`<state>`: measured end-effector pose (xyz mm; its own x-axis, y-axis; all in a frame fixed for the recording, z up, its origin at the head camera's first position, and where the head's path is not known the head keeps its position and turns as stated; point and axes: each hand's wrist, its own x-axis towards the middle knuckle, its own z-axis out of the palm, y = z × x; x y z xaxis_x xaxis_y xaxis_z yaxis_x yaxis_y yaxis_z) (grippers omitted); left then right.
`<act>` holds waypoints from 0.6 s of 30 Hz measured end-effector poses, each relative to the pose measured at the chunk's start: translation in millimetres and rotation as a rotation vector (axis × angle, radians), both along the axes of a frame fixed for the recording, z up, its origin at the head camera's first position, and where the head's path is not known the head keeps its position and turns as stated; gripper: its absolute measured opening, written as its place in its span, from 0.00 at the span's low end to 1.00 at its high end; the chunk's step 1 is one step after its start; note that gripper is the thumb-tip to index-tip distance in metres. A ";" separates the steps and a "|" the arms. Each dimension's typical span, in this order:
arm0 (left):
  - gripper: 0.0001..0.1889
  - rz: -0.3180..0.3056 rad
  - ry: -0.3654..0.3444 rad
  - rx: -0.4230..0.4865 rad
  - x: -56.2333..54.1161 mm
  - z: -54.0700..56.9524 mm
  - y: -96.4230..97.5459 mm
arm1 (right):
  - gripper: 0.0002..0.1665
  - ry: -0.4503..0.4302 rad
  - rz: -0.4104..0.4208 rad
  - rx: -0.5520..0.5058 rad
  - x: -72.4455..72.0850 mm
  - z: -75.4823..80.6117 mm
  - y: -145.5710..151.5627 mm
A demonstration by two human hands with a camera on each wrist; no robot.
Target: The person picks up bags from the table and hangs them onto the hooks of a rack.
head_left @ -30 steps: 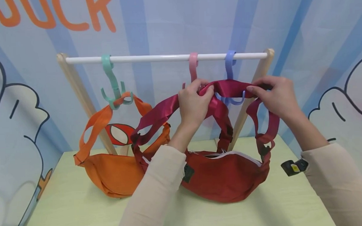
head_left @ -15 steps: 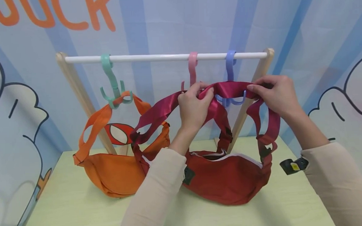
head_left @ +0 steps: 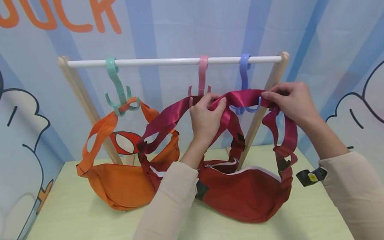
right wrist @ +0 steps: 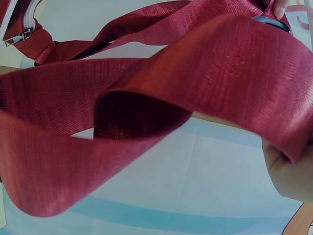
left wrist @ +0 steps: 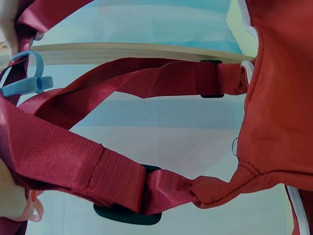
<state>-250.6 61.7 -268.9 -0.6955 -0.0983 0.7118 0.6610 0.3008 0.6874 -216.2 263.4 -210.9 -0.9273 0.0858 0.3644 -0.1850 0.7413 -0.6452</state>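
Observation:
A dark red waist bag with a partly open white zip hangs close over the table. My left hand pinches its shiny strap just left of the blue hook. To the right of that hook, my right hand grips the same strap between thumb and fingers. The strap crosses the hook, whose right prong shows in front of it. Another red strap runs from beside the pink hook to red cloth with a white zip, mostly hidden behind my left arm. The buckle shows up close in the left wrist view.
An orange waist bag hangs by its strap from the green hook on the left. All hooks hang on a white rail between wooden posts. The pale green tabletop lies below, with a printed backdrop behind.
Both hands have lowered slightly with the strap, so it sits lower across the blue hook. The red bag's body has sunk a little and shifted right. More of the pink hook shows.

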 end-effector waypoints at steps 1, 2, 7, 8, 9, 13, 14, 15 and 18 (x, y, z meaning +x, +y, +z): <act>0.07 -0.015 -0.005 0.007 -0.5 -0.3 -0.4 | 0.25 -0.005 0.006 -0.012 0.3 -0.3 0.7; 0.07 -0.031 -0.011 0.011 -1.1 -0.4 -0.9 | 0.26 -0.009 0.015 -0.023 0.6 -0.6 1.7; 0.09 -0.115 -0.062 0.009 -0.9 0.4 -4.0 | 0.26 -0.022 0.042 -0.047 2.6 -1.4 5.8; 0.10 -0.129 -0.073 0.005 -0.8 0.6 -4.4 | 0.26 -0.024 0.043 -0.046 3.1 -1.2 6.3; 0.11 -0.141 -0.085 0.001 -0.5 0.8 -4.9 | 0.26 -0.027 0.043 -0.045 3.6 -1.0 6.6; 0.13 -0.185 -0.113 -0.016 0.1 3.0 -5.3 | 0.26 -0.032 0.053 -0.054 4.8 0.0 6.4; 0.14 -0.190 -0.123 -0.023 0.6 4.0 -5.3 | 0.26 -0.031 0.055 -0.056 4.9 0.2 6.2; 0.15 -0.194 -0.134 -0.031 1.0 4.9 -5.3 | 0.26 -0.031 0.057 -0.057 5.1 0.4 5.8; 0.16 -0.189 -0.159 -0.068 2.0 7.9 -4.9 | 0.25 -0.024 0.058 -0.057 5.5 0.9 4.6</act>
